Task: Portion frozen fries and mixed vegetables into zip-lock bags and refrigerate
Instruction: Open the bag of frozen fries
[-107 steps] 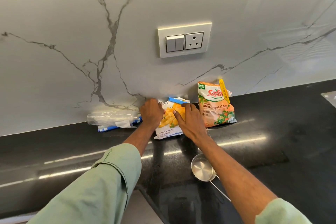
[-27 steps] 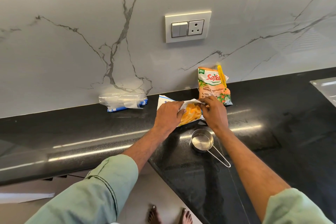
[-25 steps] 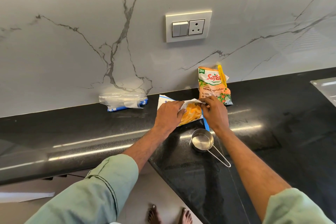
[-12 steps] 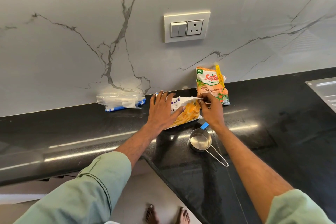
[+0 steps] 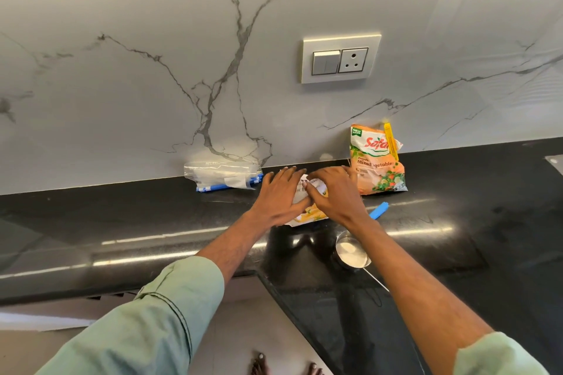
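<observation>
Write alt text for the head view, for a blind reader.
The left hand and right hand rest on a fries bag on a black counter. Nearby: blue clip, metal cup, zip-lock bags, and a mixed vegetables bag against the wall.

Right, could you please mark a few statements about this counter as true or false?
1. The left hand and right hand both rest on the fries bag. True.
2. The blue clip is fastened on the fries bag. False: it lies loose on the counter.
3. A yellow clip sits on the vegetable bag. True.
4. The measuring cup holds fries. False: it is empty.
5. The zip-lock bags lie right of the vegetable bag. False: they lie left of the hands, by the wall.
</observation>
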Available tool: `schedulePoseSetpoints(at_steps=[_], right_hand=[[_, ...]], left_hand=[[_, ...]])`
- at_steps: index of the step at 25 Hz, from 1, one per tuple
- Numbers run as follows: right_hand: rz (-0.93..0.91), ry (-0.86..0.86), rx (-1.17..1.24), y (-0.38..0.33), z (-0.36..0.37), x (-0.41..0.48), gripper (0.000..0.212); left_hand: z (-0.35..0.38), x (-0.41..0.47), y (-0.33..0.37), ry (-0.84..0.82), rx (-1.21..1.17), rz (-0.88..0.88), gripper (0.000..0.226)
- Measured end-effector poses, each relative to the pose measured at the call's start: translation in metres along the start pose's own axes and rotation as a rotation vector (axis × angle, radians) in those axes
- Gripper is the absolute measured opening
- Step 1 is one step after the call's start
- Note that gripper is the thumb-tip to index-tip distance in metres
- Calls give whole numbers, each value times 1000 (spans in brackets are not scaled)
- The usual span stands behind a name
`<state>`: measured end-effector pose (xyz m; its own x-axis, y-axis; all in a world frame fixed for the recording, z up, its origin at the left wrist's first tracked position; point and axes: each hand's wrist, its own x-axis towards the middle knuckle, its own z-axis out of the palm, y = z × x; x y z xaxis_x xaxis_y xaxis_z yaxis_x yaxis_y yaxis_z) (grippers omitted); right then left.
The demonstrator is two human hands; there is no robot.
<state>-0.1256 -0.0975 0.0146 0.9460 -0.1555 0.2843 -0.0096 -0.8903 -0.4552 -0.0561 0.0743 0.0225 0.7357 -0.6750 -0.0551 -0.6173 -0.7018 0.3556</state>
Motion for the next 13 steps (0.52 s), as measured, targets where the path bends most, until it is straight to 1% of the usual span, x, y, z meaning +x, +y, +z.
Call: schedulePoseSetpoints(at_steps=[2,5,7,9,11,13], right_hand=[[1,-24,-38,3,4,3,44],[-51,-103,-84,12,4,5,57],[-61,-144,-92,15,3,7,55],[-60,-146,-85,13,3,9,45],[-40,-137,-65,10,2,10,39],[-22,-134,-44,9,2,9,36]], left_hand=[[-8,-7,-22,71,-43,3,69],[-18,-15,-60,195,-102,-108,56],[-19,-16,-81,214,-30,-186,51],[-15,-12,-96,244,20,-220,46],[-13,-9,-98,283,38,-188,47],[-13,-5,-87,269,29,-112,59]])
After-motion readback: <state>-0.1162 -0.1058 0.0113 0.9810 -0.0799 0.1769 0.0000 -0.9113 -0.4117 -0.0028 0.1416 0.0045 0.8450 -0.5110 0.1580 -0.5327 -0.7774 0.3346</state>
